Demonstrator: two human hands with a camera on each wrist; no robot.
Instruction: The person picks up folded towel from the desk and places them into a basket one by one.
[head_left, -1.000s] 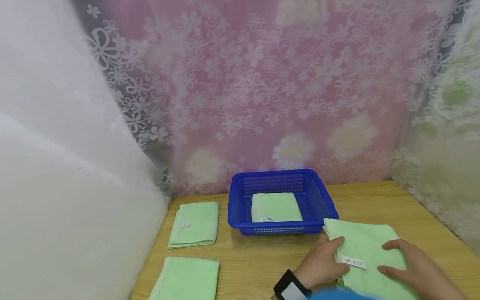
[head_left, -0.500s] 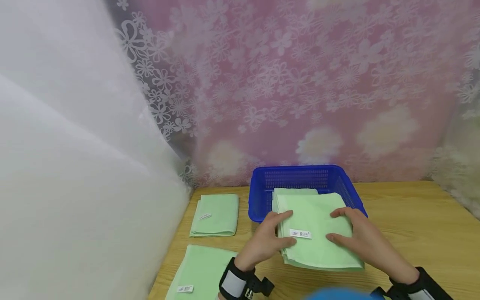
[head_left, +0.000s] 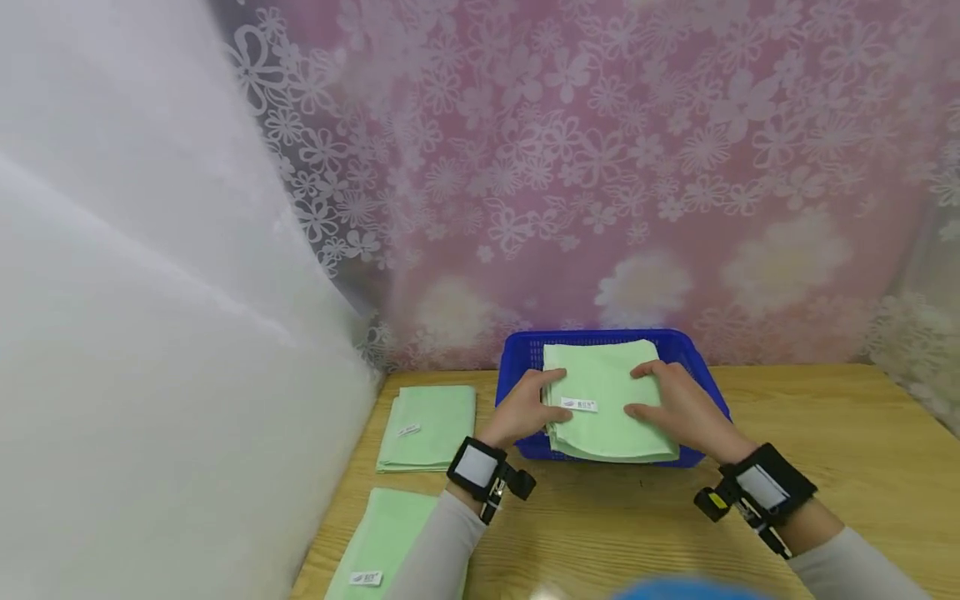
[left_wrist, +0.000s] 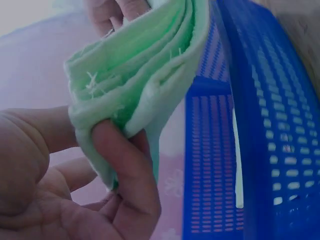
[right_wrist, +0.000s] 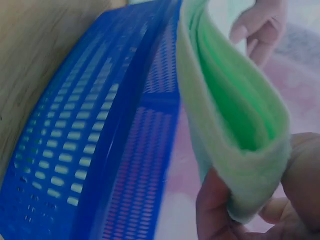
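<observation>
A folded light-green towel [head_left: 611, 383] with a white label is held level over the blue plastic basket [head_left: 693, 392]. My left hand [head_left: 521, 408] pinches its left edge, thumb on top and fingers curled beneath. On the opposite edge my right hand [head_left: 682, 408] grips in the same way. In the left wrist view the layered edge of the towel [left_wrist: 135, 85] shows between thumb and fingers, above the basket's rim. The right wrist view shows the rounded fold of the towel [right_wrist: 240, 120] in the grip. Another towel lying in the basket is hidden from the head view by the held one.
Two more folded green towels lie on the wooden table [head_left: 600, 533] at left: a far towel [head_left: 431, 425] and a near towel [head_left: 390, 533], partly covered by my left sleeve. A pink floral curtain [head_left: 570, 167] hangs behind the basket, and a white sheet [head_left: 150, 333] at left.
Both hands have carried the towel from the right of the table leftward and forward, and it is now over the basket. The head view has shifted to the right.
</observation>
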